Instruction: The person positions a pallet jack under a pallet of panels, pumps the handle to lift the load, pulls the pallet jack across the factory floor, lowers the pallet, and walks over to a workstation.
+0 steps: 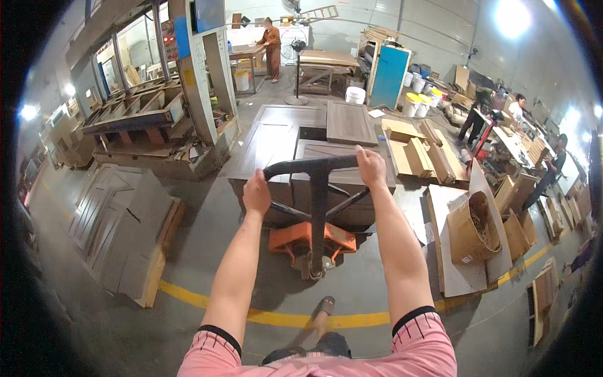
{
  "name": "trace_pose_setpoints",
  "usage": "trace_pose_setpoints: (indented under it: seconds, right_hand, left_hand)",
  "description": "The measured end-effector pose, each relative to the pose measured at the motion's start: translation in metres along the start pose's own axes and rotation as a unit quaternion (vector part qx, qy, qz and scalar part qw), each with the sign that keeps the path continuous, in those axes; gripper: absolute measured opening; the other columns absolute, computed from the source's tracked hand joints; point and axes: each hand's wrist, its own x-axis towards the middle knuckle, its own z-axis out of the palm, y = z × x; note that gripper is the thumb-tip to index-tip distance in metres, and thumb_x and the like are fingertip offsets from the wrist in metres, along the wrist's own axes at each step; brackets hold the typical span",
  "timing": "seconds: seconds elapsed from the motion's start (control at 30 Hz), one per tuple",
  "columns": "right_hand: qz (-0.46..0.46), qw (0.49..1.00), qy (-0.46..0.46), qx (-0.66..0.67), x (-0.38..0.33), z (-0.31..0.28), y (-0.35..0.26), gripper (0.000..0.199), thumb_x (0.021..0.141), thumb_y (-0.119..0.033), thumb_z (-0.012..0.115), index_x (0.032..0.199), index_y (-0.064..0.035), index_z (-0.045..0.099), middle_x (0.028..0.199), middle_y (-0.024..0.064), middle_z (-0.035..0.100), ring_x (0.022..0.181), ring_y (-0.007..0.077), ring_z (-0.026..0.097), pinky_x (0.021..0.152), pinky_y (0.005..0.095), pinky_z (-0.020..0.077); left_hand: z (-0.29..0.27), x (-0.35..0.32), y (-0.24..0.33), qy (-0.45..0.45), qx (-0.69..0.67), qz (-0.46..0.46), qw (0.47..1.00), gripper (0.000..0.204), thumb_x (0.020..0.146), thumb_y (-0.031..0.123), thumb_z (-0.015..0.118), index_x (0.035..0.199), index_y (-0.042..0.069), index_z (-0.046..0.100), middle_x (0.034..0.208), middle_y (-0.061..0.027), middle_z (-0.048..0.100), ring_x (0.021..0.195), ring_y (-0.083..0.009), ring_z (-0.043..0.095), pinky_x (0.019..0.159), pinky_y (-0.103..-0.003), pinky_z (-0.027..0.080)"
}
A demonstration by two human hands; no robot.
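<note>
My left hand (256, 195) and my right hand (371, 168) are wrapped round the two ends of the black handle (319, 195) of a hand pallet truck. Both of my arms reach forward, and the handle stands up between them. Its orange body (290, 238) sits low on the floor in front of my feet. Just beyond it is a broad stack of grey-brown wooden panels (267, 122), with a loose panel (352, 122) lying on top at the right. The truck's forks are hidden from view.
Left of me lies another panel stack (119, 220) near a large press machine (207, 88). Cardboard pieces (408, 147) and an open carton (474, 229) stand on the right. A yellow line (358, 321) crosses the floor. One person (271, 50) works at the back, several others at right.
</note>
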Motion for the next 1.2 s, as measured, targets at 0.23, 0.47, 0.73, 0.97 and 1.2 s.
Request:
trace_pose_setpoints:
  seconds: [0.23,0.47,0.73,0.97,1.2]
  right_hand:
    - [-0.051,0.997,-0.049,0.033,0.04,0.03,-0.002,0.053,0.09,-0.053,0.046,0.089,-0.008,0.073,0.088,0.0209,0.068,0.09,0.042,0.064,0.083,0.0482,0.0489]
    - [-0.018,0.99,-0.141,0.021,-0.003,-0.004,-0.004,0.054,0.09,-0.051,0.049,0.078,-0.0017,0.068,0.076,0.0215,0.065,0.08,0.0415,0.064,0.075,0.0474,0.0487]
    - [0.042,0.937,-0.335,-0.093,-0.098,-0.006,-0.004,0.047,0.088,-0.051,0.049,0.097,-0.0124,0.075,0.083,0.0174,0.07,0.088,0.0354,0.066,0.083,0.0426,0.0498]
    - [0.001,0.933,-0.298,-0.203,-0.174,0.031,0.057,0.051,0.09,-0.05,0.045,0.078,-0.0106,0.076,0.08,0.0144,0.07,0.086,0.0351,0.065,0.086,0.0453,0.0461]
    - [-0.003,0.936,-0.271,-0.226,-0.21,0.059,0.092,0.051,0.09,-0.05,0.046,0.08,-0.0104,0.077,0.086,0.0148,0.07,0.097,0.0331,0.063,0.094,0.044,0.043]
  left_hand:
    - [0.022,0.062,-0.056,0.033,0.032,0.035,0.998,0.061,0.098,0.049,0.032,0.078,-0.005,0.053,0.076,-0.0257,0.062,0.079,-0.0462,0.061,0.067,-0.051,0.042]
    - [0.012,0.045,-0.035,-0.116,-0.281,-0.043,0.952,0.054,0.097,0.052,0.035,0.069,0.009,0.049,0.064,0.0012,0.05,0.062,-0.0122,0.046,0.062,-0.028,0.035]
    - [-0.063,-0.005,-0.049,-0.402,0.051,-0.164,0.899,0.065,0.091,0.062,0.046,0.074,0.003,0.066,0.073,-0.0109,0.064,0.075,-0.0191,0.06,0.072,-0.035,0.044]
    - [-0.055,-0.075,-0.034,-0.497,0.192,-0.113,0.839,0.061,0.089,0.056,0.051,0.076,0.0,0.07,0.068,-0.0201,0.065,0.072,-0.0356,0.066,0.073,-0.043,0.05]
    - [-0.041,-0.118,-0.079,-0.447,0.18,-0.051,0.875,0.048,0.088,0.043,0.051,0.076,0.0,0.066,0.071,-0.0227,0.062,0.071,-0.042,0.063,0.072,-0.046,0.049]
